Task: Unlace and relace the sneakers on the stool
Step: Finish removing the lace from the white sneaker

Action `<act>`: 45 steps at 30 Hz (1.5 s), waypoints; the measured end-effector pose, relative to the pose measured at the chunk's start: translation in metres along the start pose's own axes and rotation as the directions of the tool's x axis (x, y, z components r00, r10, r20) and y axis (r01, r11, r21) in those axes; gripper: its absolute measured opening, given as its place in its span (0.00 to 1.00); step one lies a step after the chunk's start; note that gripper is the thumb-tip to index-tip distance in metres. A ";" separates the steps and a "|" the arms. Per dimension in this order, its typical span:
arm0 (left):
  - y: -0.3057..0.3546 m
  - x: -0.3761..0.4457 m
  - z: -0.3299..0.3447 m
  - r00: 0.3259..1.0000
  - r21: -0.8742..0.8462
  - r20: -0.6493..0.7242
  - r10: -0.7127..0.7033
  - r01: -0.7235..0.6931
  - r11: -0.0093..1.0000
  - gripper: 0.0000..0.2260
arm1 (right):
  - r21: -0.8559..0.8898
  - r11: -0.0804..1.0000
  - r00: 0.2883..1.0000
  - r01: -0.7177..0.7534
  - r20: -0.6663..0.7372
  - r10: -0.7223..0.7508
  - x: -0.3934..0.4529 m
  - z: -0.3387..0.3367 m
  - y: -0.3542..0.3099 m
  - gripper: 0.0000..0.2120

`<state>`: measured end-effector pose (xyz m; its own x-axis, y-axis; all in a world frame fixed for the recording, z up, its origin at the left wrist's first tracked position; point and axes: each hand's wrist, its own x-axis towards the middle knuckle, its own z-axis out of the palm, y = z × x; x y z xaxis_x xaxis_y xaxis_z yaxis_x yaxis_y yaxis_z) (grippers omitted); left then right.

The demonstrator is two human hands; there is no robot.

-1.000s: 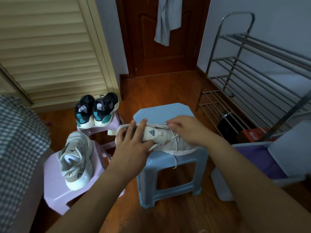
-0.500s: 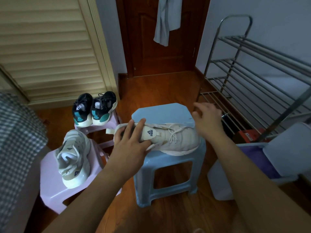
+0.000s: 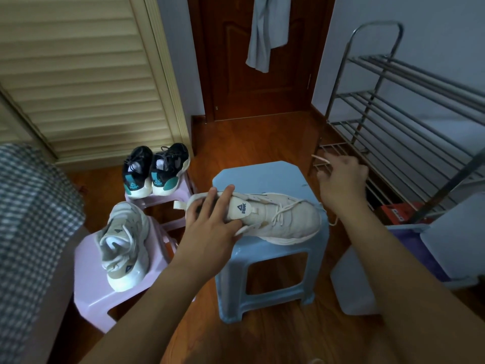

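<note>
Head view shows the cream sneaker (image 3: pixel 275 219) lying on the blue stool (image 3: pixel 262 174), its long axis running left to right, heel under the left hand (image 3: pixel 210 227) and toe pointing toward the right hand (image 3: pixel 341 177). Left fingers (image 3: pixel 223 198) lie straight and slightly spread, pressing on the collar and tongue to pin the shoe down. The right hand is up and off beyond the toe end, near the metal shoe rack (image 3: pixel 393 114), its fingers curled on the lace end (image 3: pixel 321 159), which loops out above the knuckles. The lace seems to trail down behind the wrist to the toe, though that stretch is partly hidden. Lacing across the vamp is still crossed, so unlacing looks barely begun. Any further pull should run along the shoe's axis, away from the pinning hand, and the right hand is the nearer one to the eyelets
</note>
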<state>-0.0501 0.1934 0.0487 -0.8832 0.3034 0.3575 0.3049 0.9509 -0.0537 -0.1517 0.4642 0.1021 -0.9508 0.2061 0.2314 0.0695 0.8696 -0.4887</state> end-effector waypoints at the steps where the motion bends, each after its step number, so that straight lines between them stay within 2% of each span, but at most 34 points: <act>1: -0.001 0.002 0.000 1.000 -0.003 -0.002 -0.002 0.001 1.000 0.07 | 0.057 0.998 0.995 0.034 0.090 -0.040 -0.008 0.003 -0.004 0.15; 3: -0.002 0.006 0.002 1.000 -0.011 0.004 -0.008 0.008 1.000 0.07 | 0.202 0.979 0.967 0.026 0.244 -0.076 -0.031 0.005 -0.017 0.02; 6: -0.001 0.012 0.002 1.000 -0.014 0.010 -0.012 0.012 1.000 0.07 | 0.140 0.989 0.919 0.047 0.382 -0.098 -0.057 0.015 -0.034 0.08; 9: 0.000 0.013 0.002 1.000 -0.002 0.015 -0.011 0.011 1.000 0.07 | 0.001 0.998 0.953 0.068 0.295 -0.065 -0.073 0.035 -0.043 0.12; 12: -0.001 0.011 0.002 1.000 -0.006 0.017 -0.007 0.007 1.000 0.07 | -0.062 0.998 0.972 0.030 0.233 -0.015 -0.078 0.049 -0.046 0.15; 18: 0.000 0.010 0.003 1.000 0.016 0.013 -0.028 0.028 0.999 0.07 | 0.142 0.963 0.901 -0.229 0.405 0.155 -0.070 0.051 -0.043 0.11; 21: 0.000 0.011 0.003 0.999 0.026 0.019 -0.047 0.046 0.999 0.08 | 0.296 0.917 0.859 -0.268 0.504 0.088 -0.066 0.037 -0.037 0.12; 26: -0.001 0.015 0.003 0.998 0.040 0.020 -0.060 0.060 0.997 0.07 | 0.344 0.892 0.792 -0.292 0.610 0.023 -0.058 0.017 -0.024 0.11; 29: -0.001 0.016 0.003 0.998 0.039 0.024 -0.063 0.062 0.997 0.08 | 0.398 0.807 0.761 -0.437 0.641 0.096 -0.054 0.015 -0.027 0.11; 32: 0.002 0.017 0.003 0.997 0.049 0.033 -0.073 0.072 0.996 0.09 | 0.510 0.605 0.714 -0.612 0.684 0.146 -0.054 0.018 -0.030 0.10; 33: 0.004 0.018 0.002 0.997 0.055 0.036 -0.071 0.069 0.996 0.09 | 0.524 0.590 0.724 -0.615 0.671 0.158 -0.056 0.022 -0.032 0.08; 36: 0.006 0.018 0.002 0.997 0.061 0.036 -0.068 0.066 0.996 0.09 | 0.511 0.703 0.821 -0.495 0.539 0.187 -0.069 0.030 -0.041 0.03; 38: 0.006 0.018 0.002 0.995 0.068 0.049 -0.082 0.079 0.995 0.09 | 0.562 0.660 0.833 -0.498 0.521 0.185 -0.073 0.035 -0.046 0.05; 40: 0.004 0.018 0.004 0.992 0.072 0.059 -0.114 0.110 0.991 0.08 | 0.593 0.612 0.805 -0.523 0.580 0.125 -0.077 0.033 -0.049 0.05; 41: 0.001 0.018 0.004 0.988 0.060 0.057 -0.141 0.137 0.989 0.08 | 0.583 0.640 0.793 -0.501 0.605 0.069 -0.080 0.027 -0.046 0.05; 44: -0.007 0.020 -0.001 0.961 -0.035 0.060 -0.270 0.272 0.962 0.09 | 0.430 0.860 0.711 -0.274 0.693 -0.120 -0.085 -0.010 -0.023 0.11; 45: -0.009 0.021 -0.002 0.949 -0.044 0.073 -0.306 0.310 0.950 0.10 | 0.409 0.884 0.682 -0.226 0.714 -0.156 -0.084 -0.024 -0.012 0.11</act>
<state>-0.0703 0.1910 0.0586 -0.9577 0.0011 0.2878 0.0313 0.9945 0.1004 -0.0653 0.4470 0.1093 -0.8753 -0.3154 -0.3664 0.1530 0.5383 -0.8288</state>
